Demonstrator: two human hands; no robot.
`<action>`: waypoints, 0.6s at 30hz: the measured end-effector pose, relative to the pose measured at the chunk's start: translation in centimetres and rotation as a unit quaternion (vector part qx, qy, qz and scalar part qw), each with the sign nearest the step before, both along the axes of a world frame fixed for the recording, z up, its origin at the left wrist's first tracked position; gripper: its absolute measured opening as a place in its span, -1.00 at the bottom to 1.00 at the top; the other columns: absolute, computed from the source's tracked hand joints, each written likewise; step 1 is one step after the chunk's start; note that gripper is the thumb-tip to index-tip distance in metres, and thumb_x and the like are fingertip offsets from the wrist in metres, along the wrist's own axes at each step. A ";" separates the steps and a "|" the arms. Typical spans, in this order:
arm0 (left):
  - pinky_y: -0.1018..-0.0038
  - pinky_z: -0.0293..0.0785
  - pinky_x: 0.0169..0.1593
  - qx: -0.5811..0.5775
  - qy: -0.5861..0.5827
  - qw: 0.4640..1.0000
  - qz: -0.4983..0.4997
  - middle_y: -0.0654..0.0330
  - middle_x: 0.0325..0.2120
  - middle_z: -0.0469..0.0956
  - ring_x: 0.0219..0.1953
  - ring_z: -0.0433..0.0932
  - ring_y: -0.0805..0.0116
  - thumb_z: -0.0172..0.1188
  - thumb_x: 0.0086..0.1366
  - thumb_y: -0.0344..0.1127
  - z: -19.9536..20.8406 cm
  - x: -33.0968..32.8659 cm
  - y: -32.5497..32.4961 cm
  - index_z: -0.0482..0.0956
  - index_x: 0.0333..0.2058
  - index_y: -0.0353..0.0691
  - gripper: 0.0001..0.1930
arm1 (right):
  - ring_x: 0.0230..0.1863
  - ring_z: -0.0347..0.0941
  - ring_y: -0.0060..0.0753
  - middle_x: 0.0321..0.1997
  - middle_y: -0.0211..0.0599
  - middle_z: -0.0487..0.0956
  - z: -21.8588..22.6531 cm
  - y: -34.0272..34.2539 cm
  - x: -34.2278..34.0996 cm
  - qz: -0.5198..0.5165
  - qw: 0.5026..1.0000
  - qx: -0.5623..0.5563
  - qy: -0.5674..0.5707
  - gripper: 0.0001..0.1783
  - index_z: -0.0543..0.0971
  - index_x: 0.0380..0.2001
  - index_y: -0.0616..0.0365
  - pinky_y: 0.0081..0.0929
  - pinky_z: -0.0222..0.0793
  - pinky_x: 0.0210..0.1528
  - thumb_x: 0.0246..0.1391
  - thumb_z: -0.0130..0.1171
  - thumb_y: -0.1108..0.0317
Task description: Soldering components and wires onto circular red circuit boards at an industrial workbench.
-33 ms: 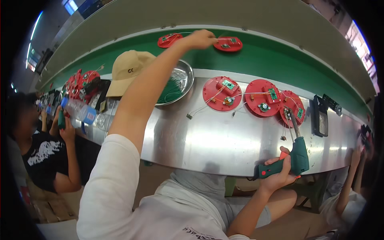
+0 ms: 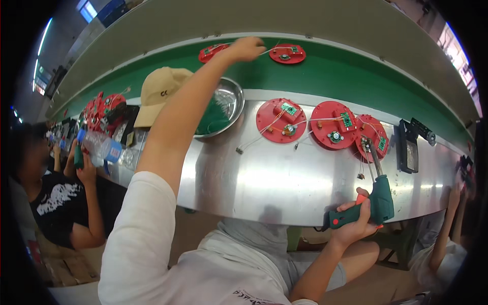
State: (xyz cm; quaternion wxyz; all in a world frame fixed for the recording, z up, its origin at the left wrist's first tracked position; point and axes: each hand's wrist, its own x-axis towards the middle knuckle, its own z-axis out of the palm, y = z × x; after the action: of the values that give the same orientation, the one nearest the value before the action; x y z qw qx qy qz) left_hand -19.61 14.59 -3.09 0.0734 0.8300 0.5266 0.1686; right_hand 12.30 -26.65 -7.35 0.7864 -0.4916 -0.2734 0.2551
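My left hand (image 2: 249, 49) reaches across to the green strip at the back, its fingers closed on a thin whitish wire (image 2: 269, 50). That wire runs to a red disc with green circuit boards (image 2: 287, 55). My right hand (image 2: 354, 223) grips a dark green soldering gun (image 2: 382, 198) with a red trigger. Its metal tip points up to a red disc (image 2: 374, 137) at the right of the bench. Beside that disc lie two more, a middle red disc (image 2: 325, 137) and a left red disc (image 2: 265, 122), with boards and loose wires.
A metal bowl (image 2: 239, 96) with green wires and a beige cap (image 2: 157, 91) stand left of the discs. Another red disc (image 2: 207, 55) lies on the strip, partly behind my forearm. Further left are a plastic bottle (image 2: 104, 146) and a co-worker (image 2: 61, 198). At right lies a black frame (image 2: 408, 147).
My left hand has drawn slightly left, away from the far red disc, and more of the wire shows between them. My right hand and the soldering gun stay nearly still.
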 end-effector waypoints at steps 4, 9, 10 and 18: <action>-0.01 0.32 0.25 0.007 0.134 0.962 0.239 -0.12 0.15 0.48 0.19 0.45 -0.14 0.08 0.25 -0.06 -1.7 -3.8 2.8 0.51 0.13 -0.26 -0.45 | -0.67 0.39 -0.47 -0.14 0.10 0.56 -1.1 0.0 1.0 -0.012 1.000 0.011 -0.016 -0.52 0.32 0.17 0.47 -0.54 0.37 -0.64 0.23 -0.02 0.43; 0.20 0.52 0.06 -0.069 0.199 0.960 0.183 -0.23 -0.07 0.60 0.03 0.60 -0.10 0.08 0.23 -0.12 -2.5 -10.7 7.3 0.62 -0.04 -0.35 -0.54 | -0.66 0.39 -0.46 -0.13 0.12 0.57 -0.8 0.7 1.2 -0.010 0.999 -0.031 -0.018 -0.52 0.32 0.17 0.48 -0.57 0.33 -0.66 0.25 -0.03 0.39; 0.22 0.54 -0.01 -0.030 0.191 0.967 0.168 -0.21 -0.15 0.63 -0.05 0.63 -0.09 0.11 0.23 -0.09 -3.0 -11.9 8.2 0.64 -0.09 -0.35 -0.55 | -0.66 0.39 -0.46 -0.12 0.13 0.57 -0.9 0.8 1.4 -0.003 1.000 -0.015 -0.025 -0.52 0.32 0.16 0.49 -0.57 0.32 -0.66 0.25 -0.04 0.40; 0.19 0.54 -0.17 -0.118 0.214 0.959 0.140 -0.15 -0.29 0.65 -0.20 0.65 0.04 0.27 0.09 -0.20 -1.6 -8.2 5.9 0.68 -0.21 -0.28 -0.67 | -0.66 0.38 -0.48 -0.16 0.12 0.60 -0.9 0.3 1.5 -0.027 0.999 -0.011 -0.043 -0.55 0.38 0.08 0.55 -0.58 0.30 -0.66 0.25 0.00 0.37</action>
State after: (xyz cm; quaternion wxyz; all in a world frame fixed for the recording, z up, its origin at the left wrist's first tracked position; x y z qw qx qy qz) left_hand -27.77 20.50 -4.69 0.0317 0.7501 0.6570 -0.0680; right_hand 13.81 -26.37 -8.25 0.7750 -0.5180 -0.2909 0.2156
